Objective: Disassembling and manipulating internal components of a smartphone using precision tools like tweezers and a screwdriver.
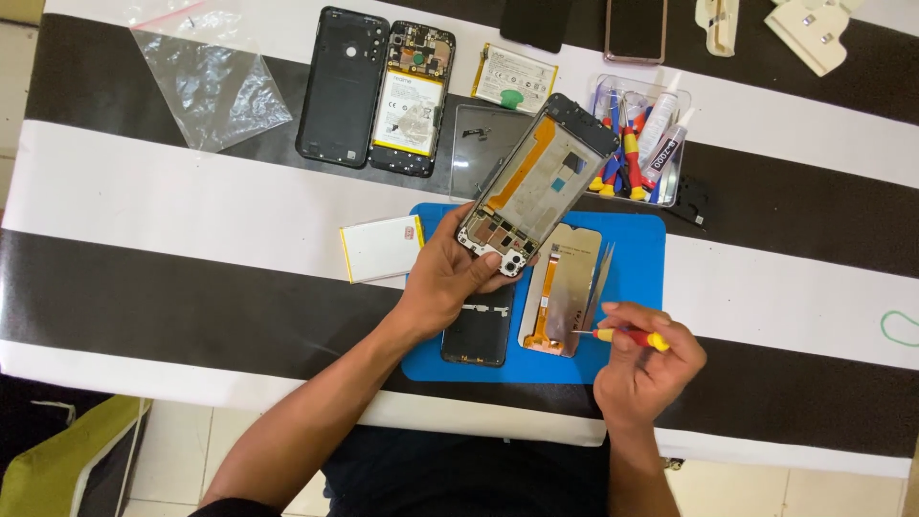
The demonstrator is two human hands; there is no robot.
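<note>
Your left hand (448,278) grips the phone frame (536,182) by its near end, tilted up above the blue mat (632,258). Your right hand (641,369) pinches the small red screwdriver (627,335). Steady the frame lower before you bring the tip to a screw.

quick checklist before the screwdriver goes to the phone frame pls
1. Frame held: the left hand grips the phone frame at its lower end, raised above the blue mat: ok.
2. Tool in hand: the right hand holds the red and yellow screwdriver: ok.
3. Tip lined up: it points left over the display panel, apart from the frame: not ok.
4. Bit fits the screws: cannot tell.
5. Spare tools near: the clear tool tray sits right of the frame: ok.
</note>
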